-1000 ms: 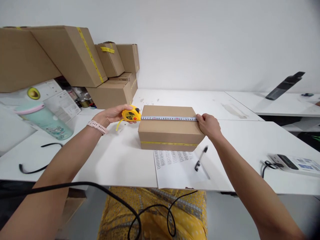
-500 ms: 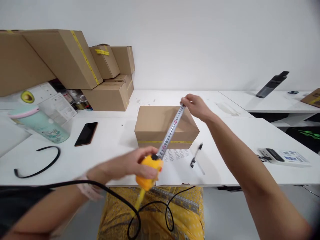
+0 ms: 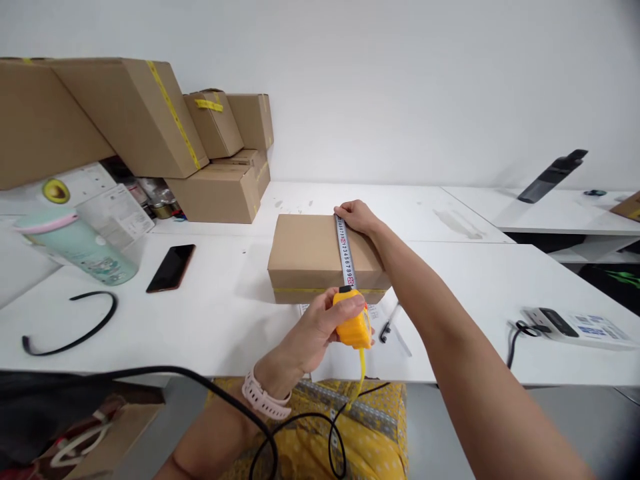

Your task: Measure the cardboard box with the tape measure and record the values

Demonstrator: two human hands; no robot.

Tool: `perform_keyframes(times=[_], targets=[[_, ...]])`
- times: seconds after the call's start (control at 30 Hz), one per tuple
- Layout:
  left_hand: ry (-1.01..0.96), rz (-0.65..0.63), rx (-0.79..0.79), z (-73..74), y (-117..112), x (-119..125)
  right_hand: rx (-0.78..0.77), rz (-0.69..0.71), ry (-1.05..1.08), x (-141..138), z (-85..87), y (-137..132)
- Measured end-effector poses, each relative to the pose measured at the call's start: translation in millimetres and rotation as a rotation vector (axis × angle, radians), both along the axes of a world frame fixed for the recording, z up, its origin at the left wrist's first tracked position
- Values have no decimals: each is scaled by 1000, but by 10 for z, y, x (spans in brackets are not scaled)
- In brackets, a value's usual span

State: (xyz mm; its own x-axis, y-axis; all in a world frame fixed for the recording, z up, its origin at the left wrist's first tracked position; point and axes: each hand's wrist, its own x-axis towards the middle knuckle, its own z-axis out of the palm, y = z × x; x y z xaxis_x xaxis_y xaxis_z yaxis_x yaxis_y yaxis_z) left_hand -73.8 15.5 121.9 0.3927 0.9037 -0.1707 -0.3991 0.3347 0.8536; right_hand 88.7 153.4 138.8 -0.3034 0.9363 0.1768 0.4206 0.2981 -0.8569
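Working with 2 hands, apparently measuring across the shorter side of a cardboard box (image 3: 305, 241) on the white table (image 3: 225, 327) – holding the blade (image 3: 345, 253) of a yellow tape measure (image 3: 354, 327) over the top, right of its middle. Gripping the case in the left hand (image 3: 317, 327), curling fingers closed around it and laying the thumb along the top. Pinching the blade near its free end with the right hand (image 3: 361, 217), at the box's far edge. Probably calling next for steadiness: holding the blade flat and taut, lining up with the near edge, reading the marks there.

Holding the case just in front of the box, above a paper sheet (image 3: 335, 367) and near a pen (image 3: 390, 323). Pointing the tape's mouth away from the body, running the blade's long axis near to far, leaning slightly left at the far end – crossing nearly square over the box's own left-to-right long axis. Leaving contact between case and box front impossible to tell.
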Motion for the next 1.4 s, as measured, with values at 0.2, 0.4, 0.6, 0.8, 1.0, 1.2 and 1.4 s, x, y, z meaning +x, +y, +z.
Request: perform_keyframes(times=[0.2, 0.4, 0.6, 0.8, 1.0, 1.2, 1.4], targets=[[-23, 19, -53, -38, -14, 57, -49, 35, 59, -48, -41, 174], [90, 95, 21, -37, -209, -179, 80, -52, 103, -113, 120, 961], [446, 525, 195, -406, -474, -883, 190, -356, 4, 626, -139, 347], [324, 439, 116, -477, -212, -1195, 183, -171, -138, 683, -438, -262], [275, 413, 305, 67, 229, -1267, 325, -368, -183, 478, 54, 35], [387, 451, 390, 165, 218, -1053, 669, -317, -327, 219, 96, 373], [380, 59, 228, -262, -295, -544, 743, -292, -443, -11, 19, 197]])
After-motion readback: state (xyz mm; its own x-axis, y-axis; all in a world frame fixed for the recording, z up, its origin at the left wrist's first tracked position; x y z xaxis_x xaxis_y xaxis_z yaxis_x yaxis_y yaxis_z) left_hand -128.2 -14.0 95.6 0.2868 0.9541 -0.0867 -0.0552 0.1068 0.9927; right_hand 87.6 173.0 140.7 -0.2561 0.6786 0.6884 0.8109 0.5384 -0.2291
